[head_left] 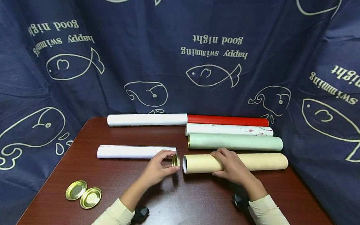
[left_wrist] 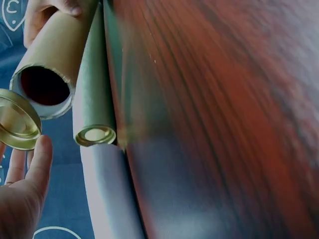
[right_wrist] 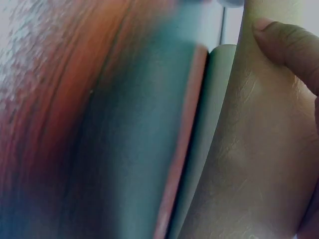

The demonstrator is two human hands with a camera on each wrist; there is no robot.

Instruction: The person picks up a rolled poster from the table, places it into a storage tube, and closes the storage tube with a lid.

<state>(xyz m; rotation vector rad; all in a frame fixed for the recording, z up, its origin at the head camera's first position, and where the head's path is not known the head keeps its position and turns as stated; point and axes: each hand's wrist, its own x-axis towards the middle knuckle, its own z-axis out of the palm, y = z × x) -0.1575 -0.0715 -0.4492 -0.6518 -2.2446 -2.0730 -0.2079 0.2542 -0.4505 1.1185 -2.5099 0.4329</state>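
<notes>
1. Yellow tube: it lies on the desk, alongside the green tube, its left end open. The right hand grips it from above, fingers curled over its side.
2. Gold lid: the fingers of the left hand pinch it by the rim, just beside that open end, not touching it.
3. Progress: the work looks partway. Lid and tube are apart; whether the lid is coming off or going on, I cannot tell. Two loose lids lie at the desk's left.
4. Views: the left wrist looks into the tube's dark mouth and shows a lid seated in the green tube's end. Only the head view shows the loose lids; the right wrist shows wrinkled covering, no mouth.
</notes>
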